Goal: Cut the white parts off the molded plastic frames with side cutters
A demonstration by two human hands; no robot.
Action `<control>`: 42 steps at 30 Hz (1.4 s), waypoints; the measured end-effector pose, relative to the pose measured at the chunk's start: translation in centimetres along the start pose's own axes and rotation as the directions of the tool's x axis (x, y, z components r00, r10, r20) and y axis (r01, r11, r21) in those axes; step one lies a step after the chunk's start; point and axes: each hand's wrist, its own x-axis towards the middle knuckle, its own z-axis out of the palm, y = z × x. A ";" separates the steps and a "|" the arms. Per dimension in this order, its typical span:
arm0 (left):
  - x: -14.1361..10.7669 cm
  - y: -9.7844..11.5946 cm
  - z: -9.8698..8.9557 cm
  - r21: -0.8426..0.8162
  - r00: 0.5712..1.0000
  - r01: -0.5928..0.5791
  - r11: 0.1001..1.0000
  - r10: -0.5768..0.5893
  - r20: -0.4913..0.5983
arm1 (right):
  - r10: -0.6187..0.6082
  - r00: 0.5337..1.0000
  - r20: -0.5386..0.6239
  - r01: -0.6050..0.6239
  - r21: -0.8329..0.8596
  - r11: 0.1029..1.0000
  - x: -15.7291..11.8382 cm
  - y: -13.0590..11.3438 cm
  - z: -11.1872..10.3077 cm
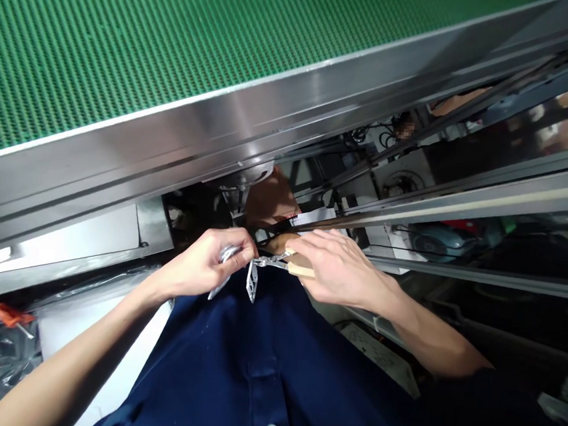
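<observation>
cream-handled pliers [300,269] are in the right hand [336,268], its fingers curled round the grips, nose pointing at the left hand [206,260]. the left fingers are pinched closed on a few thin silvery pieces [227,254] — how many, i can't tell. one slotted metal strip [252,283] hangs at the pliers' nose, just beside the left fingertips. all of it sits before a navy garment [230,355] — below the green conveyor belt [130,37].
</observation>
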 end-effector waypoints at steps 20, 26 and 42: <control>0.3 0.4 0.3 0.081 1.000 0.002 0.997 -0.002 -0.002 | -0.092 0.993 0.074 0.102 -0.133 0.986 0.3 0.0 -1.8; 0.2 -0.2 0.6 0.052 1.000 0.015 0.999 -0.014 -0.015 | -0.091 0.983 0.160 0.115 -0.147 0.982 1.6 0.2 -2.5; 1.3 -1.0 0.3 -0.244 0.996 0.074 0.967 -0.086 -0.038 | 0.147 0.985 -0.088 0.061 0.982 0.178 4.0 -1.4 9.5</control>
